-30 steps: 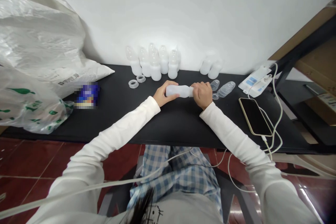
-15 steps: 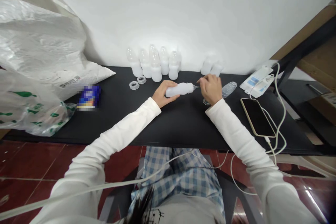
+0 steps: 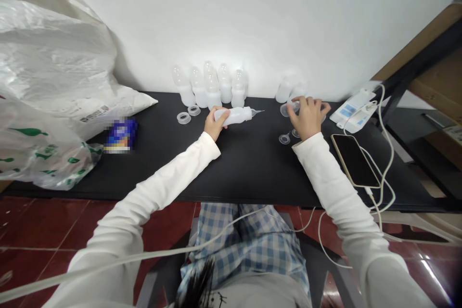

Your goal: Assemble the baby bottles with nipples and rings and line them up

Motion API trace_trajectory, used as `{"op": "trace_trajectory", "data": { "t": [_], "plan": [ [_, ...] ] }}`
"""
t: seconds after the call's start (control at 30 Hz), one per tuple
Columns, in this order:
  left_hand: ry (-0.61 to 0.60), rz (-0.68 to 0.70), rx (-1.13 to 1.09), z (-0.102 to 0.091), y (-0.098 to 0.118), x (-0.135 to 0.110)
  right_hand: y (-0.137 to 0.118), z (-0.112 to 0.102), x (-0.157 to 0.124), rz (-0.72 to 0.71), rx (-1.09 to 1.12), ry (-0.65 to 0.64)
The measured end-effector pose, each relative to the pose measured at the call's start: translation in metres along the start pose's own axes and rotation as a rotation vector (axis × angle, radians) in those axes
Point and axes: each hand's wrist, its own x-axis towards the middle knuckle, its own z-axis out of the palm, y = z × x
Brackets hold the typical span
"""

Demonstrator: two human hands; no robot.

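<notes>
My left hand (image 3: 213, 124) is wrapped round a white squeeze bottle (image 3: 235, 114) with a thin pointed nozzle, held sideways just in front of a row of several capped white bottles (image 3: 212, 85). My right hand (image 3: 307, 116) is off to the right, fingers curled on a clear plastic cap (image 3: 289, 107) lifted above the black table (image 3: 245, 163). Two small clear pieces (image 3: 284, 139) lie beside that hand. Two more white bottles (image 3: 288, 89) stand behind it by the wall.
Two clear rings (image 3: 188, 114) lie left of the bottle row. A blue packet (image 3: 121, 134) and big plastic bags (image 3: 50, 86) fill the table's left end. A phone (image 3: 355, 160) with a cable and a white charger box (image 3: 353, 104) lie at right.
My hands have come apart. The left one carried the bottle left and back toward the row. The right one left the nozzle, moved right and took up a clear cap.
</notes>
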Motion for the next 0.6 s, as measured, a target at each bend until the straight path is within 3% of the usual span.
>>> {"op": "trace_trajectory", "data": {
  "t": [0.2, 0.43, 0.6],
  "plan": [
    [-0.057, -0.093, -0.102, 0.0, 0.007, -0.001, -0.037, 0.016, -0.018, -0.126, 0.388, -0.026],
    [-0.167, -0.135, -0.133, 0.003, 0.012, -0.01, -0.046, 0.03, -0.034, -0.351, 0.498, -0.125],
    [-0.376, -0.437, -0.168, 0.002, 0.025, -0.008, -0.042, 0.036, -0.035, -0.457, 0.473, -0.127]
  ]
}}
